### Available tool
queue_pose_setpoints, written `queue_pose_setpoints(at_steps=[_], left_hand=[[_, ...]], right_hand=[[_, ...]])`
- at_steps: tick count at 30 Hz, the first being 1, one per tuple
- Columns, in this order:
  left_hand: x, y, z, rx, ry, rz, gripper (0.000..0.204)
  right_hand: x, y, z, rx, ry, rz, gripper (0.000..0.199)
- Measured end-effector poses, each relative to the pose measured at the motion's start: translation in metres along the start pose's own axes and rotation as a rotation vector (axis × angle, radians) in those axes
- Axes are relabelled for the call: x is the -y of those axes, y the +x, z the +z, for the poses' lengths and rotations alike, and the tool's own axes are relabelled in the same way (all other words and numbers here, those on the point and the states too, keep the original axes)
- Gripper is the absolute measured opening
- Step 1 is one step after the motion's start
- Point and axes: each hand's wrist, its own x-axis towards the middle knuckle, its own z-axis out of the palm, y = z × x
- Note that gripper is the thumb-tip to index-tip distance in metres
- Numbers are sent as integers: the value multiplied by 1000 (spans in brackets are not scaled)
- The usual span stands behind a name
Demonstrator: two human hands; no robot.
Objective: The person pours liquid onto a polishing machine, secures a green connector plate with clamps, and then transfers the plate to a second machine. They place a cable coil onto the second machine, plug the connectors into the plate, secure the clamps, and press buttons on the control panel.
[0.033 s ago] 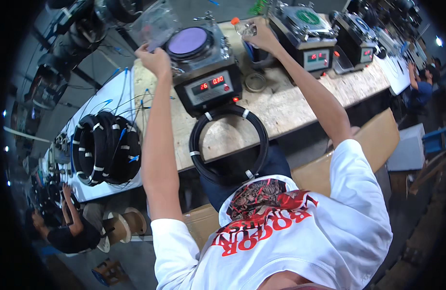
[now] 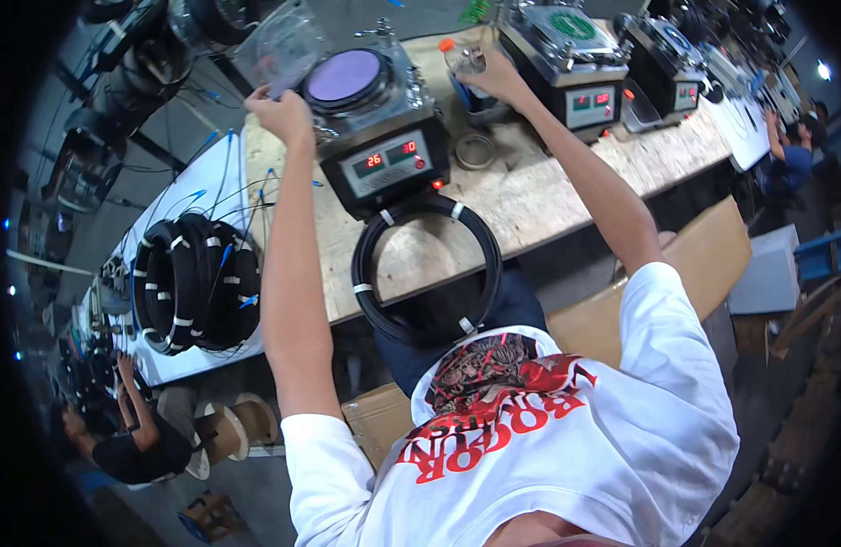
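At the far left of the bench, my left hand (image 2: 286,114) is closed, fingers pinched at the lower edge of a clear plastic cover (image 2: 284,46). Beside it, a polishing machine (image 2: 386,166) with a red-lit display carries a round purple pad (image 2: 345,76) on top. My right hand (image 2: 495,77) wraps around a clear bottle with an orange cap (image 2: 448,46), held between this machine and a similar one to the right. A dark container (image 2: 482,102) is just below that hand. In front of the near machine, a coil of black cable (image 2: 361,264) with white ties hangs over the bench edge.
Two more machines (image 2: 589,102) (image 2: 685,96) stand to the right along the wooden bench (image 2: 539,196). A small round dish (image 2: 475,152) lies near the first machine. More black cable coils (image 2: 197,283) sit on the left table. Other people work at far left and right.
The bench and machines sit slightly further left in the picture. My left hand has shifted slightly left, still at the cover; my right hand keeps hold of the bottle.
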Motion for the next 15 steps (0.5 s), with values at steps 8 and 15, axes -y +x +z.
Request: queue_pose_setpoints(at_steps=[8, 15], left_hand=[[-2, 3, 0, 49, 9, -149, 67], [40, 57, -20, 429, -8, -49, 44]], right_hand=[[-99, -119, -1, 37, 36, 278, 59], [-112, -133, 12, 39, -92, 345, 78]])
